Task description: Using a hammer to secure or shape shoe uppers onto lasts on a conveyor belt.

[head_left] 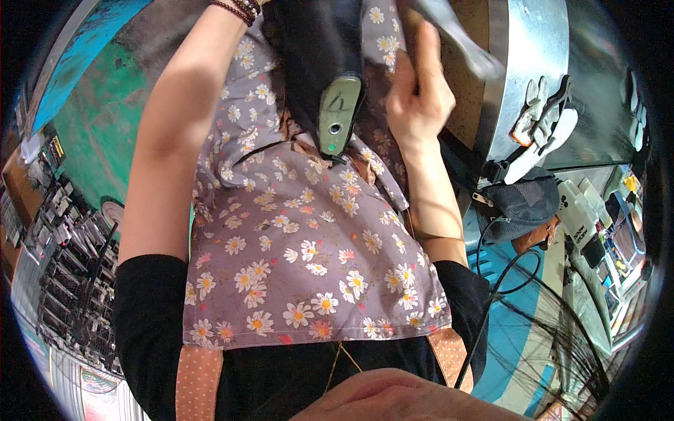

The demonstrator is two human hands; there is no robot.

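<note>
A black boot upper fitted over a green shoe last (340,116) lies along my lap, its end with a round hole and a handwritten mark turned toward me. My left hand (262,3) is almost wholly cut off by the top edge, beyond a beaded bracelet and beside the black upper; its fingers are out of sight. To the right of the last, my right hand (421,95) is closed, with one finger stretched upward. A long grey object (467,45), smeared by motion, runs beside that finger; its kind cannot be made out.
A flowered apron (309,245) covers my front and lap. At the right, pale gloves (539,116) hang by a metal-edged machine (532,42), above a black mesh bag (523,200) and a looping black cable (484,309). Dark racks (77,259) line the left, beyond a green floor (98,133).
</note>
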